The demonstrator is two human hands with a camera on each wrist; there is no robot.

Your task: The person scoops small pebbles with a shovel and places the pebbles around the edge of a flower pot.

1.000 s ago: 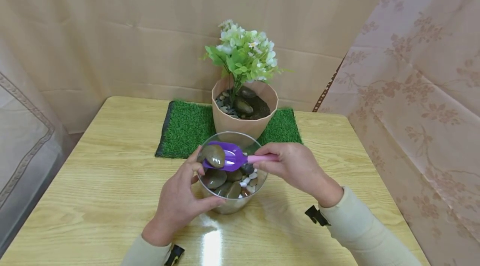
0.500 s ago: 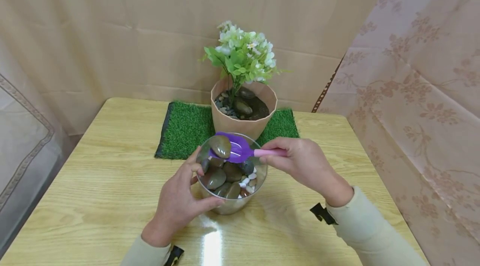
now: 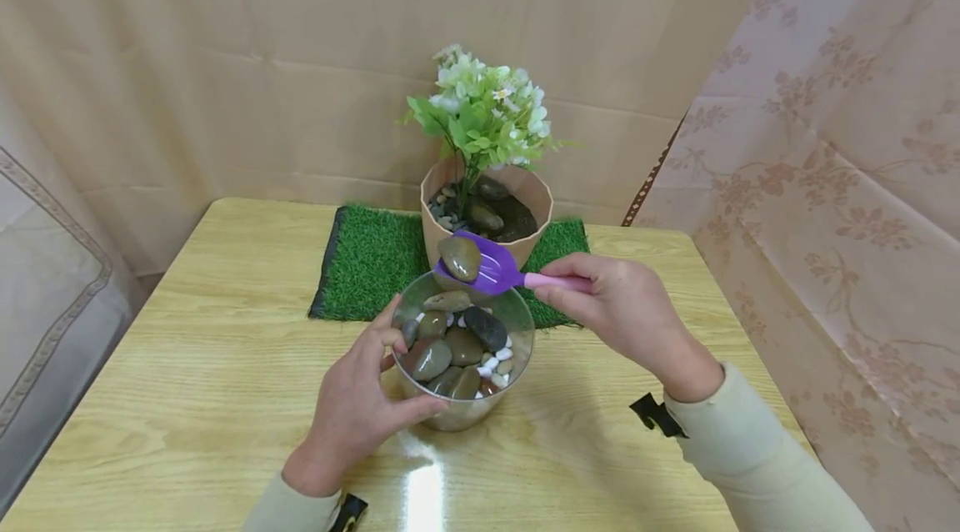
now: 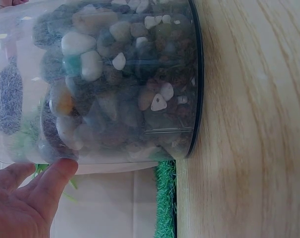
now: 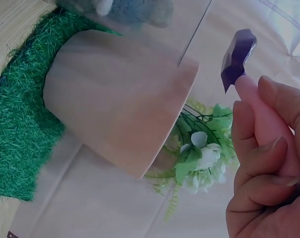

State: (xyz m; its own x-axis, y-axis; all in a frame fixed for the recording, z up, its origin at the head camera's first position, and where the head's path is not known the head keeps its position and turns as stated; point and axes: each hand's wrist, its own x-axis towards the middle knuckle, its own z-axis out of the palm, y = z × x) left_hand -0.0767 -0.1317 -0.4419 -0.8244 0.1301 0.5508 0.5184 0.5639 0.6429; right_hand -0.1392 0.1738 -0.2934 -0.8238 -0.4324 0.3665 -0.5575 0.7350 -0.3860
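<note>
My left hand (image 3: 356, 403) grips the near left side of a clear round container (image 3: 467, 414), thumb at the front rim. Inside lie several large smooth brown stones (image 3: 463, 346), a black one (image 3: 486, 328) and small white pebbles; the left wrist view shows more pebbles (image 4: 90, 65) through the wall. My right hand (image 3: 630, 307) holds the pink handle (image 5: 266, 119) of a purple garden trowel (image 3: 498, 268). One glossy brown stone (image 3: 460, 258) rides on its blade, raised over the container's far rim and overlapping the near side of a peach flower pot (image 3: 537, 236).
The pot, behind the container, holds a white-flowered plant (image 3: 487, 111), dark soil (image 3: 517, 221), grey pebbles and two large stones. It stands on a green artificial grass mat (image 3: 375, 261) on a wooden table (image 3: 202, 348). Beige cloth (image 3: 315, 98) hangs behind; patterned cloth (image 3: 847, 207) hangs at right.
My right hand has raised the trowel and its stone out of the container, moving away and rightward toward the pot. The left hand stays on the container.
</note>
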